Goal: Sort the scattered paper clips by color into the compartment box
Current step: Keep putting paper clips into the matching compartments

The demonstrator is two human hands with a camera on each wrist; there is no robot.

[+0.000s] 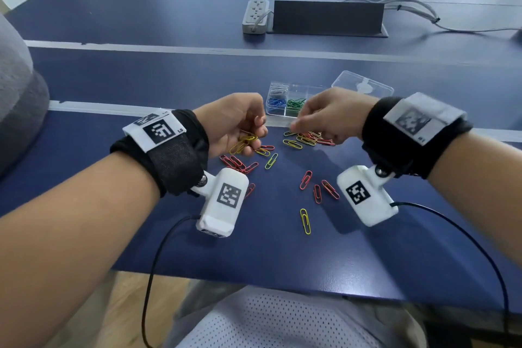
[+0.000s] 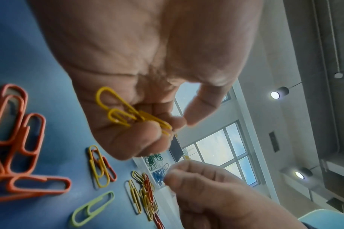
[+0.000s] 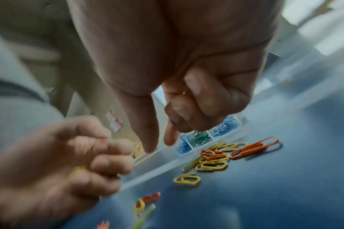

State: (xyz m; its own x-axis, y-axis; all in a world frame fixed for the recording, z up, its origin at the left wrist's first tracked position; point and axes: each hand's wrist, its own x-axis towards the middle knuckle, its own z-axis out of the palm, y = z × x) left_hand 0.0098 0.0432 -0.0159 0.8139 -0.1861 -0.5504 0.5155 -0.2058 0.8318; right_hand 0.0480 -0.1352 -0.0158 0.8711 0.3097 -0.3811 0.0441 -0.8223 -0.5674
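Observation:
My left hand [image 1: 258, 133] hovers just above the blue table and grips several yellow paper clips [image 1: 245, 140] [image 2: 124, 114] in its curled fingers. My right hand [image 1: 296, 123] is close to its right, in front of the clear compartment box [image 1: 282, 117]. In the blurred right wrist view, its thumb and forefinger [image 3: 159, 139] point down, slightly apart, with nothing seen between them. The box holds silver clips [image 1: 278, 90], blue clips [image 1: 275, 103] and green clips [image 1: 295, 103]. Red clips [image 1: 238, 164], a red and yellow pile [image 1: 308, 138] and a pale green clip [image 1: 271, 161] lie loose.
The box's clear lid [image 1: 363, 87] lies behind my right wrist. More red clips [image 1: 319, 186] and one yellow clip [image 1: 305, 220] lie nearer the table's front edge. A power strip [image 1: 255, 15] and a black cable cover [image 1: 327, 18] sit far back. A grey cushion [image 1: 17, 87] is at the left.

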